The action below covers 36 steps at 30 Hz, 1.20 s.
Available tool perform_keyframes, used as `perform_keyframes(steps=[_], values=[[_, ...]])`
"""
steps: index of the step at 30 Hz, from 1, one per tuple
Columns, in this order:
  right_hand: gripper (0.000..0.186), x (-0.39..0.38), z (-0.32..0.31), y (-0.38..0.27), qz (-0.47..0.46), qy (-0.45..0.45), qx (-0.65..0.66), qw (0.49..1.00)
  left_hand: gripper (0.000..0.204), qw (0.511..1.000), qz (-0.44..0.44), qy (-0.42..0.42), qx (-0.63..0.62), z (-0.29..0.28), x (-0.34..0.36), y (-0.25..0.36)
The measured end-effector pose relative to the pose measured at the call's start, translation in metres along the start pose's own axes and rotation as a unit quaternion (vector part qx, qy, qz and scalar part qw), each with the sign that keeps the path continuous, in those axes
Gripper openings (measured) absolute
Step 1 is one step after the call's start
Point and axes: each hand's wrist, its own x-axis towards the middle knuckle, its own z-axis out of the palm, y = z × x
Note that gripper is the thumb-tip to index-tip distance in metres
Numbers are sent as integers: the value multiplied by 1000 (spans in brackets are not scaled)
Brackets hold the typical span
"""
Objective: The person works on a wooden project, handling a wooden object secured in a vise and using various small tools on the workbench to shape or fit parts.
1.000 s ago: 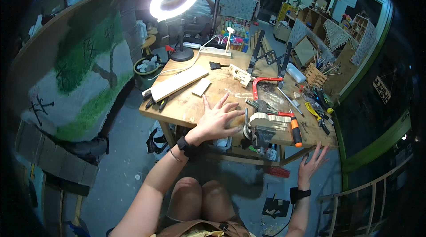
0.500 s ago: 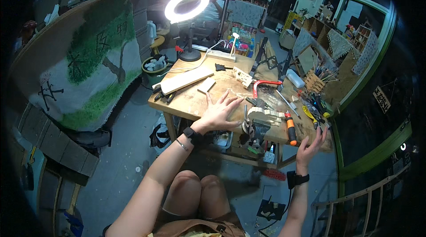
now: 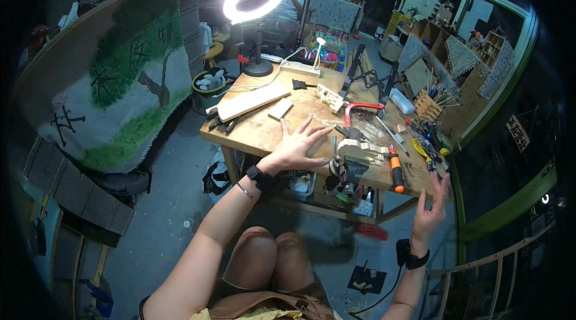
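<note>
With fingers spread, my left hand rests on the wooden table, left of the bench vise, touching nothing else clearly. A pale, wavy-edged wooden piece sits in the vise. Beside it lies an orange-and-black handled tool. My right hand is raised at the table's right front corner, open and empty. Farther back are a red C-shaped clamp, a light wooden assembly, a long board and a small block.
A lit ring lamp and power cords stand at the back left, a folding black stand at the back right. Assorted hand tools crowd the right side. A painted panel is at left; a person sits behind the lamp.
My right hand has lifted slightly and turned, its fingers more upright. My left hand stays spread on the table. The view has shifted slightly as the head moved.
</note>
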Motion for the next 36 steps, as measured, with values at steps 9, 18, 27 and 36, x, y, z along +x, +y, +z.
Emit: perform_keyframes(steps=[9,18,27,36], values=[[52,-3,-8,2,53,-155,-123,979,79,998,30,44,30,3,0,2],[46,-19,3,45,83,-123,-135,980,76,998,32,51,34,6,0,-3],[49,-77,42,109,35,-103,-260,959,77,994,24,84,68,11,1,1],[51,-84,86,146,-38,68,-209,975,73,992,32,95,70,9,-4,8]])
